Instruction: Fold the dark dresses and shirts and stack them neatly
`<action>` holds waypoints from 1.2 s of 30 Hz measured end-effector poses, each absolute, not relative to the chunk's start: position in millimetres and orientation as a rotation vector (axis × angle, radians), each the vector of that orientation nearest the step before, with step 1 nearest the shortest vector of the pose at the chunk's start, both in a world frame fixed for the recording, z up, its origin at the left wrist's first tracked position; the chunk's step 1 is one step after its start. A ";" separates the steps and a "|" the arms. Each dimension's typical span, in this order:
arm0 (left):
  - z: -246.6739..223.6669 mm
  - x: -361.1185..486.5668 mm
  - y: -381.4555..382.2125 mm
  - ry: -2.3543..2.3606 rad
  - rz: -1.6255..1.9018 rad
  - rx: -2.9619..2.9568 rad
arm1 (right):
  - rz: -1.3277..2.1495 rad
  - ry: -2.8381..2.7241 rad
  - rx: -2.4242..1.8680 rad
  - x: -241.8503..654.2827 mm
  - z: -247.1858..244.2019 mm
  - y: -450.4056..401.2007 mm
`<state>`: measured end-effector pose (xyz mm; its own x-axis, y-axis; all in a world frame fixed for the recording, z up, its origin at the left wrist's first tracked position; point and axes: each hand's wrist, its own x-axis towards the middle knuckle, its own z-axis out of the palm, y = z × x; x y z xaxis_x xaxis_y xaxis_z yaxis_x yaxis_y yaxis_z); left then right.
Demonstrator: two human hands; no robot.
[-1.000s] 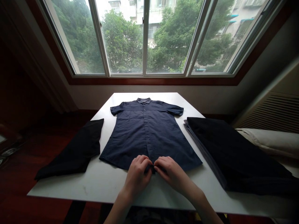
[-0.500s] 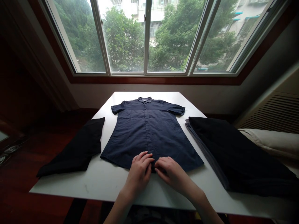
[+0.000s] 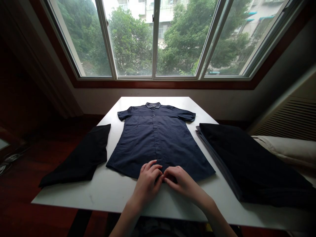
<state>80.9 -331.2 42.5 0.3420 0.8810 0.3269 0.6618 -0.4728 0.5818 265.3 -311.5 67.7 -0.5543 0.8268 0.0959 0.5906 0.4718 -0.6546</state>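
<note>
A navy short-sleeved button-up shirt [image 3: 154, 141] lies flat and face up on a white table [image 3: 74, 194], collar away from me. My left hand [image 3: 147, 184] and my right hand [image 3: 179, 180] sit close together at the lower end of its button placket. Their fingertips touch the cloth on either side of the placket, near the hem. My fingers hide the lowest part of the placket, so I cannot tell whether they pinch it.
A folded black cloth [image 3: 79, 154] lies at the table's left edge, overhanging it. A large dark folded cloth [image 3: 249, 164] lies on the right. Beyond them are a beige cushion [image 3: 288, 151], a slatted wall unit [image 3: 286, 120] and a wide window [image 3: 155, 39].
My left hand has moved up the placket from the hem, and my fingers have spread slightly. My right hand has shifted only a little. The shirt stays in place.
</note>
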 end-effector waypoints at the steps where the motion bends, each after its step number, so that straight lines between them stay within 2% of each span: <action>1: 42.4 81.0 -331.3 1.371 0.879 2.263 | 0.818 -2.322 -1.185 265.5 68.7 -311.6; 36: 43.7 82.0 -332.4 1.420 0.954 2.305 | 0.719 -2.256 -1.252 261.9 63.3 -307.9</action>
